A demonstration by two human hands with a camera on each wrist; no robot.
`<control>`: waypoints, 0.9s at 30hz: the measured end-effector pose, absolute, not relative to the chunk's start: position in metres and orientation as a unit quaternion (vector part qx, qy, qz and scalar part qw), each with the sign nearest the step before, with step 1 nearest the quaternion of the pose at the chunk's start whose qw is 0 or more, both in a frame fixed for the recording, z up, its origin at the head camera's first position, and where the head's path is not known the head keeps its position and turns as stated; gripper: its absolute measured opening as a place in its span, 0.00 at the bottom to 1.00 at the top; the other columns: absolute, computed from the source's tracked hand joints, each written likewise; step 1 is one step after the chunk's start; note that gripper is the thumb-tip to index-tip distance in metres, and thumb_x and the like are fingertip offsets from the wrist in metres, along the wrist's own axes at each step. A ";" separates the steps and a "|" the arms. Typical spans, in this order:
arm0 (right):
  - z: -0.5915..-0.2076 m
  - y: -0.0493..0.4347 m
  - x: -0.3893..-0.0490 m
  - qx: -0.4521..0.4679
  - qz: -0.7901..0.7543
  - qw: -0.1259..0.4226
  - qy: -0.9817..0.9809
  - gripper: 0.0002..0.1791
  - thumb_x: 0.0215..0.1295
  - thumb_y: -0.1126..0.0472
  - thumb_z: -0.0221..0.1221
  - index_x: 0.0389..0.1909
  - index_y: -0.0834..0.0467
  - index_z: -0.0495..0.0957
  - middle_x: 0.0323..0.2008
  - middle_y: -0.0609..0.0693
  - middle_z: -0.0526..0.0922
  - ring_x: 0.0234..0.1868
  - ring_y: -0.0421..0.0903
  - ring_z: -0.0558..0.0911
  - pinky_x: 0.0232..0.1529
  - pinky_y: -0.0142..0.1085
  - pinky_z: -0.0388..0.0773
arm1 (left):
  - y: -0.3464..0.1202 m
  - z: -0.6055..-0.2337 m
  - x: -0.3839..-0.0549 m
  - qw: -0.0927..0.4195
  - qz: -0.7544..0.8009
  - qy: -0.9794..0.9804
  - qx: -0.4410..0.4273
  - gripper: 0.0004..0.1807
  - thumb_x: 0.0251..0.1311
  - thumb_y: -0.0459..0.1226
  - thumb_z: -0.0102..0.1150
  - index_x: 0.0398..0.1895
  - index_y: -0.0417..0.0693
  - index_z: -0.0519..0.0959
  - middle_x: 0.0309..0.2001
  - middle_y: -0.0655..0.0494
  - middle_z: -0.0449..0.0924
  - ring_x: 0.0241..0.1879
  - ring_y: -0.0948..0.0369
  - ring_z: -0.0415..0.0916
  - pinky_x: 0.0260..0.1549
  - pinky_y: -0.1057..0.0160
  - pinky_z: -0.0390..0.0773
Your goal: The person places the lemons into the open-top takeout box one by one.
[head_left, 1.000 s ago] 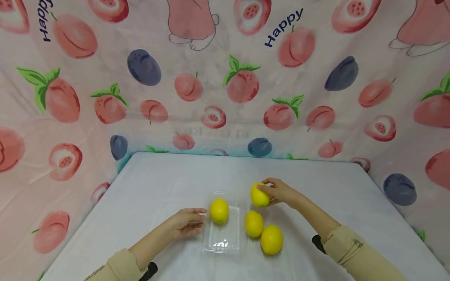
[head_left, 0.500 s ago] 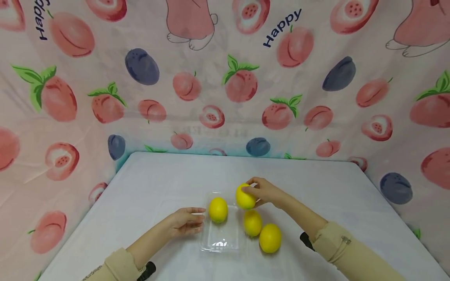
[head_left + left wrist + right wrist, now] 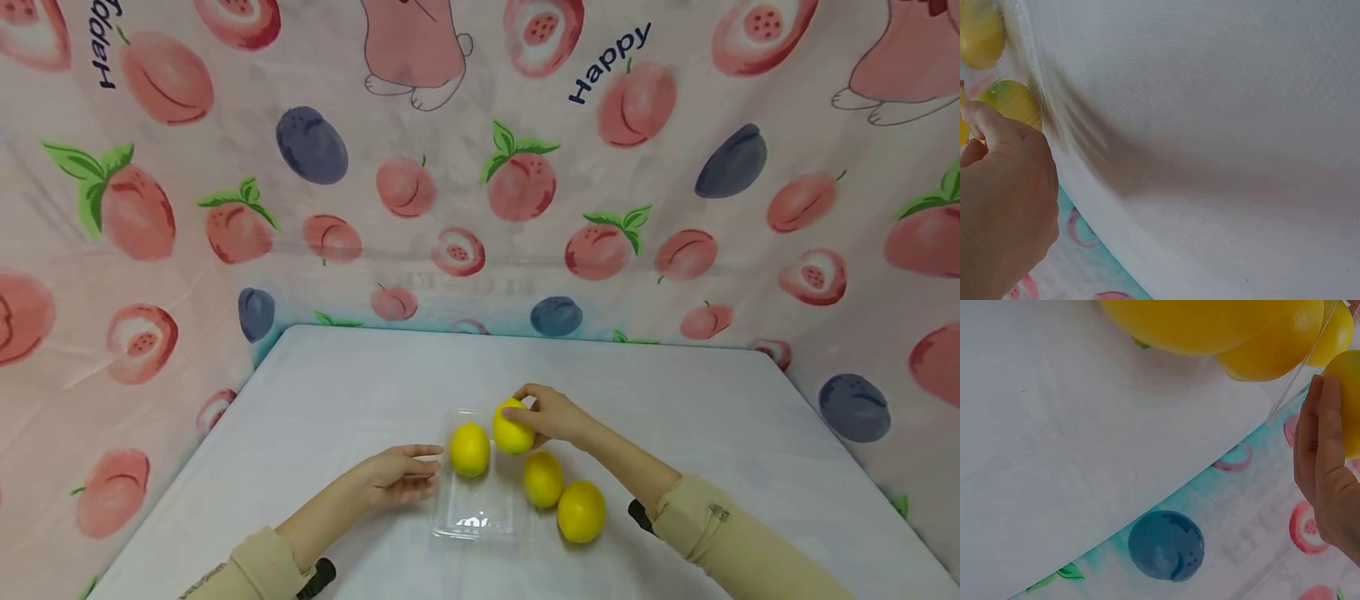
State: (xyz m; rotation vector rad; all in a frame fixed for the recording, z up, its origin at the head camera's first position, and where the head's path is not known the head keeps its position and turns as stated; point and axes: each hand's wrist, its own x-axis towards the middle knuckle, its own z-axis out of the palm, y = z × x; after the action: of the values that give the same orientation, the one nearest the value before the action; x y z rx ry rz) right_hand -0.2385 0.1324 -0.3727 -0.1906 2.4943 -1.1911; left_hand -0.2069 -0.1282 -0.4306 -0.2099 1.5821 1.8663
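Lemon (image 3: 510, 435), pinched by the right hand (image 3: 551, 415), with the thumb across its near face and the fingers round its far side. Largest around it is a fruit-printed cloth (image 3: 465, 208), beyond the fingertips of both hands. A white table (image 3: 360, 375) spreads beneath them. Two beige sleeves (image 3: 738, 529) lie behind the fingers, toward the near edge. A clear tray (image 3: 476, 523) sits just right of the left fingertips; the pinched lemon shows across its far right corner, though its height above the tray cannot be told. The left hand (image 3: 397, 477) has its fingers extended and relaxed at the tray's left side; whether they touch the wall is unclear. The second lemon (image 3: 469, 450) is inside the tray, between the two hands' fingers. The third lemon (image 3: 543, 480) and fourth lemon (image 3: 581, 512) rest outside, beside each other, nearer the person than the right fingers. Smallest is a black piece (image 3: 322, 575) at the left cuff, behind the fingers.
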 end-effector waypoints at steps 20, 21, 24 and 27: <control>-0.378 0.105 -0.234 -0.135 -0.261 0.104 0.950 0.20 0.60 0.49 0.62 0.46 0.58 0.75 0.26 0.49 0.79 0.21 0.47 0.76 0.21 0.29 0.75 | -0.126 -0.430 -0.201 0.325 0.733 0.594 -0.070 0.20 0.64 0.28 0.51 0.60 0.38 0.66 0.28 0.59 0.74 0.27 0.67 0.74 0.34 0.72 0.81; -0.379 0.104 -0.234 -0.136 -0.252 0.099 0.953 0.20 0.59 0.48 0.62 0.45 0.59 0.75 0.27 0.49 0.79 0.22 0.46 0.75 0.23 0.29 0.75 | -0.126 -0.430 -0.201 0.324 0.733 0.594 -0.069 0.20 0.64 0.28 0.51 0.59 0.38 0.66 0.28 0.59 0.74 0.28 0.67 0.74 0.34 0.71 0.81; -0.380 0.102 -0.234 -0.146 -0.224 0.082 0.960 0.21 0.58 0.49 0.64 0.43 0.60 0.76 0.28 0.49 0.79 0.26 0.44 0.72 0.28 0.31 0.74 | -0.127 -0.431 -0.200 0.323 0.731 0.596 -0.068 0.20 0.64 0.28 0.51 0.59 0.37 0.67 0.27 0.59 0.74 0.28 0.67 0.74 0.34 0.71 0.81; -0.382 0.100 -0.235 -0.154 -0.209 0.065 0.963 0.21 0.57 0.49 0.64 0.42 0.62 0.77 0.28 0.51 0.79 0.28 0.45 0.72 0.32 0.34 0.76 | -0.127 -0.432 -0.199 0.322 0.731 0.597 -0.070 0.20 0.64 0.28 0.51 0.59 0.38 0.67 0.28 0.59 0.74 0.28 0.67 0.74 0.34 0.71 0.81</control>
State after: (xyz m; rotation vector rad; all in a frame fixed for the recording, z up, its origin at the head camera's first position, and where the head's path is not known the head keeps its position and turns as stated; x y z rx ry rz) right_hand -0.2348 0.1004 -0.3823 -0.4661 2.9082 -0.6311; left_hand -0.1994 -0.1271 -0.4318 -0.1832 1.5678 1.9203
